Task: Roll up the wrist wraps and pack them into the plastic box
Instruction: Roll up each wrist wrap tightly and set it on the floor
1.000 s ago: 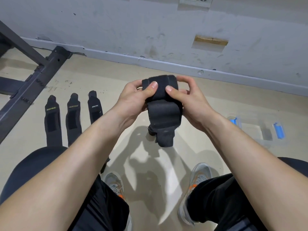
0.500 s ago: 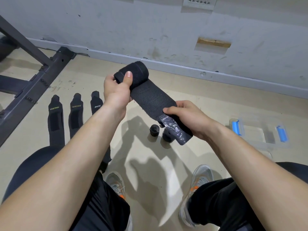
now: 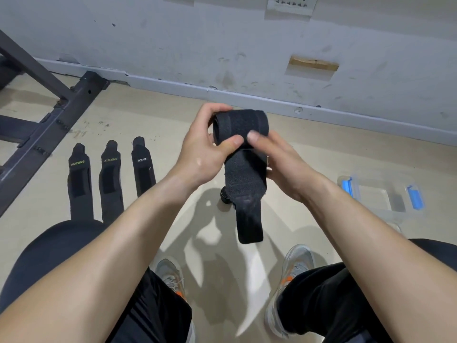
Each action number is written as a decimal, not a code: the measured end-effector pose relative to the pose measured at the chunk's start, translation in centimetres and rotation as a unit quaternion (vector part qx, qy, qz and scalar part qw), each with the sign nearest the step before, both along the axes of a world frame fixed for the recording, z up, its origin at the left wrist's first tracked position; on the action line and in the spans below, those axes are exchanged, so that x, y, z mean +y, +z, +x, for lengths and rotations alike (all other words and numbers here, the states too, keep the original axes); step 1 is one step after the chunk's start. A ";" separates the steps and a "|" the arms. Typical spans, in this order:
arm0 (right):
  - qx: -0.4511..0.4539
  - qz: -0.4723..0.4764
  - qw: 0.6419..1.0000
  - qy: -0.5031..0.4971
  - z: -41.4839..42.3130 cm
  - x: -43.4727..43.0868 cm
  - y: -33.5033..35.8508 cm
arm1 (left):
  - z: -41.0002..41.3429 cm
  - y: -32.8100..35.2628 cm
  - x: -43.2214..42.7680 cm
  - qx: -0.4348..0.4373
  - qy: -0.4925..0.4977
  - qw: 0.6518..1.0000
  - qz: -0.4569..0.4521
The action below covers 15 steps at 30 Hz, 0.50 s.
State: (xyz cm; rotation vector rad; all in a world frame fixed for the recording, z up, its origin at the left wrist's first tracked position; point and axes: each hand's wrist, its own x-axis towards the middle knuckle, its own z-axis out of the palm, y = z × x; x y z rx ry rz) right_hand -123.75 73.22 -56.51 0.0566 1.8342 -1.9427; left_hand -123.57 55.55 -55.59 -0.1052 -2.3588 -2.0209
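Whereas half a second ago they stood apart and pulled it taut, the head view now shows the left hand (image 3: 202,154) and right hand (image 3: 279,164) together at twelve o'clock. Both pinch the half-rolled black elastic wrist wrap (image 3: 241,125), tail hanging loose. Rolling looks roughly half done; three flat black wraps (image 3: 110,181) wait at nine o'clock, the clear plastic box with blue latches (image 3: 380,196) at three.
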 end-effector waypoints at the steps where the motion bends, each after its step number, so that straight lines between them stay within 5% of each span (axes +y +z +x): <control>1: -0.003 -0.015 1.000 0.000 -0.2 -0.1 0.1 | 0.2 0.0 0.1 0.000 -0.015 1.000 -0.004; 9: 0.017 -0.070 0.995 -0.066 -0.2 -0.6 -0.4 | -0.1 -0.4 -0.2 -0.008 -0.066 0.998 0.012; 15: 0.028 -0.080 0.994 -0.075 0.1 -0.6 -0.6 | -0.3 0.2 -0.1 -0.201 -0.060 0.970 0.122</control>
